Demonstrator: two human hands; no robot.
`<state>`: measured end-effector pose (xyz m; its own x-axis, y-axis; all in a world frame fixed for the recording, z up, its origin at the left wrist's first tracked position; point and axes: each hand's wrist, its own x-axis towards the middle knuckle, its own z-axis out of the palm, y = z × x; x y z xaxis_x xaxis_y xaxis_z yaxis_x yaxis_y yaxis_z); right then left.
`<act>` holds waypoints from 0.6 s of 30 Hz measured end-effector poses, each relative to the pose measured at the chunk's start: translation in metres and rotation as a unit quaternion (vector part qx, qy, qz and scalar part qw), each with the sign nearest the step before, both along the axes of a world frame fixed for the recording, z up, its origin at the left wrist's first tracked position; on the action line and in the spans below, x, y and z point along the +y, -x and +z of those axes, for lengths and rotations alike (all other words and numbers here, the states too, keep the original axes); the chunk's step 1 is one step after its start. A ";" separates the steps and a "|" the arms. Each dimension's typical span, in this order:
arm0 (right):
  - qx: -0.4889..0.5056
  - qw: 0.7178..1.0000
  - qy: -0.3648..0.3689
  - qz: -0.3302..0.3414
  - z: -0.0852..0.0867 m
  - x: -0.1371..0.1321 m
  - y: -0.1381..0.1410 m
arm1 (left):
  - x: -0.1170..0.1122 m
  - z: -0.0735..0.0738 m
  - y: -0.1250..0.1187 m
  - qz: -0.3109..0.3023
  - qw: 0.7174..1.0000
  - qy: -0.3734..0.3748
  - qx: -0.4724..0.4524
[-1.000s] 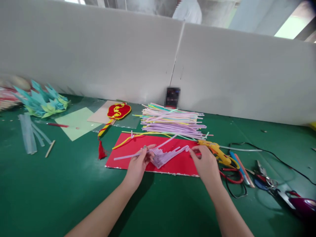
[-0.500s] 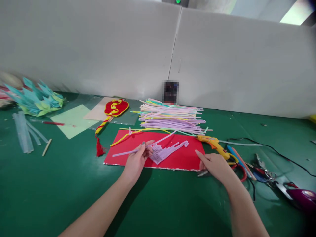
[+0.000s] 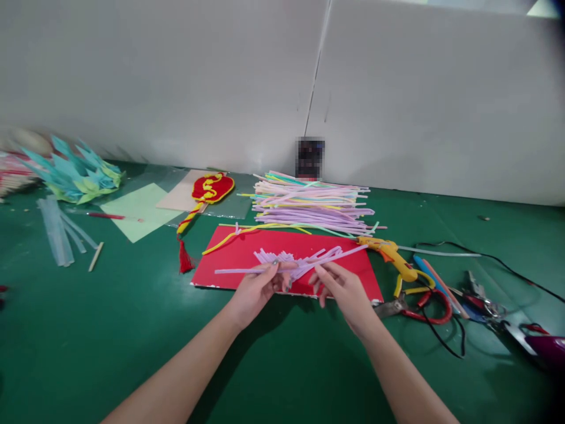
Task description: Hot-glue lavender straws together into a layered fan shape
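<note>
My left hand (image 3: pixel 258 287) is closed on a folded lilac pipe-cleaner piece (image 3: pixel 282 261), whose loose ends stick out left and right. My right hand (image 3: pixel 342 290) has its fingers bent against the right side of the same piece, touching its long strands. Both hands hover over the near edge of a red card (image 3: pixel 229 262) on the green table. A yellow pipe cleaner (image 3: pixel 247 234) lies along the card's far edge.
A pile of pastel pipe cleaners (image 3: pixel 311 206) lies behind the card. A yellow glue gun (image 3: pixel 391 254), red-handled scissors (image 3: pixel 419 309), pliers and cables sit to the right. A red-and-yellow tasselled ornament (image 3: pixel 207 191), green paper, clear glue sticks (image 3: pixel 57 235) and teal paper flowers (image 3: pixel 77 174) lie left. A white partition (image 3: pixel 176 82) backs the table.
My right hand moved left from the card's right corner to the lilac piece. The piece has been turned, its folded part now to the left and long strands pointing right.
</note>
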<state>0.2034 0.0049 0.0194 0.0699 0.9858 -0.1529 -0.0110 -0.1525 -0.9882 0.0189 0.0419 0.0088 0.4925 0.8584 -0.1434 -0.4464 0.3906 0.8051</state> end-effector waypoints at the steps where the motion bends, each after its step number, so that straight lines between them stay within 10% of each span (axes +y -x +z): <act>1: 0.047 0.999 0.001 -0.006 -0.003 0.000 0.006 | -0.001 0.000 -0.001 -0.018 1.000 -0.001 0.005; 18: 0.168 0.984 -0.012 -0.050 -0.010 -0.005 0.017 | -0.006 0.003 -0.010 0.129 0.976 -0.062 0.165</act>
